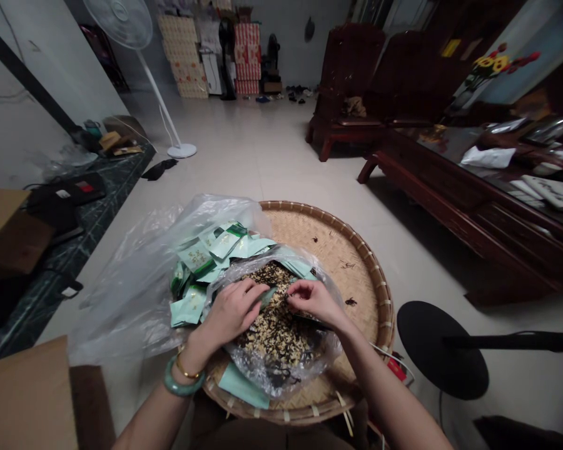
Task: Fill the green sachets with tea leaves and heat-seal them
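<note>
My left hand (234,309), with bracelets on its wrist, is closed on a small pale-green packet (266,297) over an open clear plastic bag (274,381). The bag holds a loose dry mix (276,340) of dark strands and cream-coloured bits. Above the right part of the mix, my right hand (313,300) pinches with thumb and fingers; what lies between the fingertips is too small to make out. Many green printed packets (199,256) fill another clear bag (136,294) to the left. A flat light-green packet (244,386) rests near the front.
Everything sits on a round woven bamboo tray (380,269) with dark scraps on it. Cardboard boxes (23,394) stand at the left. A black round stand base (443,350) and a wooden table (488,231) are at the right; a white fan (182,150) stands beyond.
</note>
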Available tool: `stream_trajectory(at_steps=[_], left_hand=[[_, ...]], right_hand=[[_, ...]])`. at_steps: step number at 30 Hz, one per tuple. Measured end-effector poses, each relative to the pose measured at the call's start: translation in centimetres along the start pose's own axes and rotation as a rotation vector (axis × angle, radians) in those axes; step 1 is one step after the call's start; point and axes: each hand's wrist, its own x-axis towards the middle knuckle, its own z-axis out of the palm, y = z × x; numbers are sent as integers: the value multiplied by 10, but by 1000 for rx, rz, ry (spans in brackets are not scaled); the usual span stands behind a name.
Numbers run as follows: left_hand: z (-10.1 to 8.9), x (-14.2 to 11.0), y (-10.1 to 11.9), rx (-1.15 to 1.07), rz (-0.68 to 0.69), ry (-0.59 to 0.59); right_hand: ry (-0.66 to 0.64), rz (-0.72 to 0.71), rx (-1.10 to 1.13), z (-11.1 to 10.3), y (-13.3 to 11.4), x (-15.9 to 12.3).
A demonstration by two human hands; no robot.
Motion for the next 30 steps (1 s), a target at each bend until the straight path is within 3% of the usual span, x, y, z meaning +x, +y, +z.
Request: stream_trajectory(at_steps=[7,12,19,23,27,30], left_hand=[[-4,7,-4,60,137,152],[-2,10,-9,-8,219,169],[-6,6,-13,-254,177,83],[-6,4,-16,-343,169,60],[0,4,-17,-312,175,101],[4,4,-17,-299,161,148]], right_hand=[[62,15,276,-1,-20,-7],[-78,12,282,13,-38,-6],[-249,17,69,21,-44,6],[-166,-104,-130,25,-46,6],[-60,-269,-427,32,-52,3],[-58,-328,-612,34,-55,0]])
